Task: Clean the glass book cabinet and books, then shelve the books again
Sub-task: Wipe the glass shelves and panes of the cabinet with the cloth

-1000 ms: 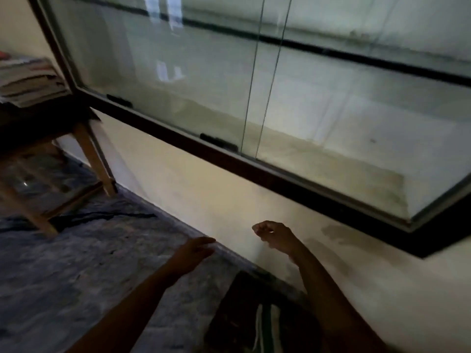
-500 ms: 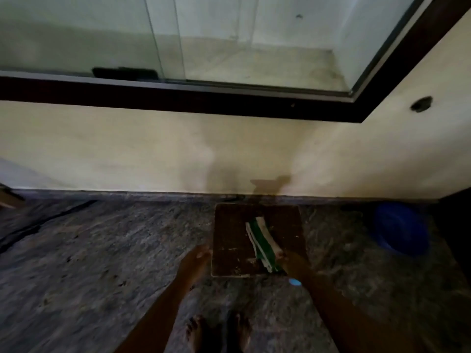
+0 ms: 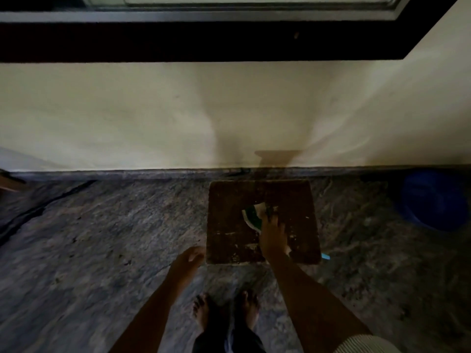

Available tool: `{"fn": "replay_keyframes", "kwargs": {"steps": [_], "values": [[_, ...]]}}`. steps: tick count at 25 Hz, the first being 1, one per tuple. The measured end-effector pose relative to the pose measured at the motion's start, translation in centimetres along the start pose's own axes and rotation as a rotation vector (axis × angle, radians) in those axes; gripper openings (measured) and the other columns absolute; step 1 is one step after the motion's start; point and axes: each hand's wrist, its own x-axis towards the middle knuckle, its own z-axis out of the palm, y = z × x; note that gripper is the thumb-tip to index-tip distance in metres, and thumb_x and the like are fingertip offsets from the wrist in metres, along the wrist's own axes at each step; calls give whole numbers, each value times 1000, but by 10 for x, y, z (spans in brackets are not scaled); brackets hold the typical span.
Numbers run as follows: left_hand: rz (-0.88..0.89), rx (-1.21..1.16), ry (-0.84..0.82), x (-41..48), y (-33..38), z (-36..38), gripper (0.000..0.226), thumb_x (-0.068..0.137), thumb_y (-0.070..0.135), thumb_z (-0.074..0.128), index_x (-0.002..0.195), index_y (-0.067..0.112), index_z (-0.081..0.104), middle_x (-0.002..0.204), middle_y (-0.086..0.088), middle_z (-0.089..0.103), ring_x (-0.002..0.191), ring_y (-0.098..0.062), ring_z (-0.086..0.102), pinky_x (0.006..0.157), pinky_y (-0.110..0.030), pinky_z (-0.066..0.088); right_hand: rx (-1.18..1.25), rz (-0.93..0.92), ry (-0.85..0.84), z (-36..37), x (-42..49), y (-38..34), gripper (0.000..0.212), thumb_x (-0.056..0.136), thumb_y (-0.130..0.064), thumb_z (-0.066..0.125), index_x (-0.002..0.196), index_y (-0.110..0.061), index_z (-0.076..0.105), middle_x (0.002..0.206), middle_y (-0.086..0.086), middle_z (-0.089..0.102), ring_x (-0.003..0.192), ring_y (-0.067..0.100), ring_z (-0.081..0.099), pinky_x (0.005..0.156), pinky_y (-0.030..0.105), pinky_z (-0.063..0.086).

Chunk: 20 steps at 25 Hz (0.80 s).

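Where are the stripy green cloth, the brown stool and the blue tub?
green-and-white cloth [image 3: 251,216]: head view, on its green stripe.
wooden stool [image 3: 229,220]: head view, on the bare left part of its top.
blue tub [image 3: 433,200]: head view, on the middle of its blue body.

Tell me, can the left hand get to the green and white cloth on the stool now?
Probably yes. The left hand is beside the near left corner of the stool, with only bare wood before the cloth, though the right hand grips it.
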Motion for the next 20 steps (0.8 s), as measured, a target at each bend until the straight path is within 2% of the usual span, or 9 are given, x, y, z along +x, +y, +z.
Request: {"fn": "replay_keyframes", "kwargs": {"steps": [3, 5, 7, 9, 11, 13, 15, 17, 20], "values": [[-38, -1, -24, -26, -4, -3, 33, 99, 19, 45, 129, 8, 53, 135, -10, 50, 124, -26, 47, 103, -36, 38, 268, -9, -93, -35, -12, 14, 57, 95, -27, 48, 146, -18, 24, 138, 18, 39, 122, 37, 44, 99, 44, 39], [-5, -46, -31, -43, 10, -8, 33, 99, 18, 46, 129, 9, 53, 135, -12, 51, 117, -24, 51, 98, -35, 41, 585, 60, -55, -71, -28, 29, 50, 95, -23, 48, 143, -15, 33, 131, 19, 49, 115, 37, 51, 94, 45, 43], [46, -89, -24, -61, 32, -14, 32, 98, 17, 46, 129, 11, 53, 132, -11, 53, 107, -19, 52, 88, -29, 42, 931, 188, -57, -116, -55, 42, 44, 96, -19, 48, 138, -10, 40, 131, 21, 50, 113, 36, 53, 93, 45, 45], [128, -104, -2, -76, 62, -22, 30, 97, 14, 47, 127, 10, 54, 130, -13, 54, 104, -19, 52, 83, -26, 41, 1399, 251, -167, -171, -85, 52, 33, 89, -24, 55, 118, -8, 57, 112, 20, 60, 92, 32, 61, 81, 41, 49], [251, -117, 7, -88, 101, -33, 29, 96, 8, 48, 124, 5, 54, 127, -16, 56, 102, -17, 53, 76, -25, 45, 1647, 104, -231, -226, -110, 51, 25, 83, -26, 59, 103, -12, 65, 92, 14, 68, 74, 25, 64, 65, 32, 54], [434, -46, 29, -99, 143, -47, 29, 96, 6, 48, 124, 6, 55, 125, -13, 57, 102, -12, 50, 79, -24, 46, 1473, -72, -171, -276, -128, 40, 24, 90, -20, 57, 113, -14, 57, 90, 8, 67, 74, 22, 63, 56, 25, 55], [633, 29, 132, -110, 188, -68, 24, 94, 14, 53, 118, 19, 58, 124, -4, 59, 105, -9, 53, 81, -14, 43, 1269, -210, 0, -323, -139, 26, 35, 91, -18, 56, 125, -16, 48, 98, 6, 63, 82, 22, 60, 63, 26, 52], [787, 34, 240, -128, 232, -93, 27, 91, 20, 59, 118, 24, 58, 125, 0, 59, 110, -13, 57, 89, -18, 43, 1164, -326, 138, -367, -143, 13, 41, 92, -19, 55, 131, -17, 45, 109, 9, 60, 88, 22, 58, 69, 27, 48], [1044, 121, 395, -166, 293, -132, 42, 92, 24, 58, 133, 19, 48, 128, 11, 45, 120, -7, 44, 100, -22, 35, 1072, -484, 329, -430, -157, -7, 40, 93, -19, 54, 132, -19, 45, 115, 6, 58, 87, 18, 56, 68, 25, 45]]}}
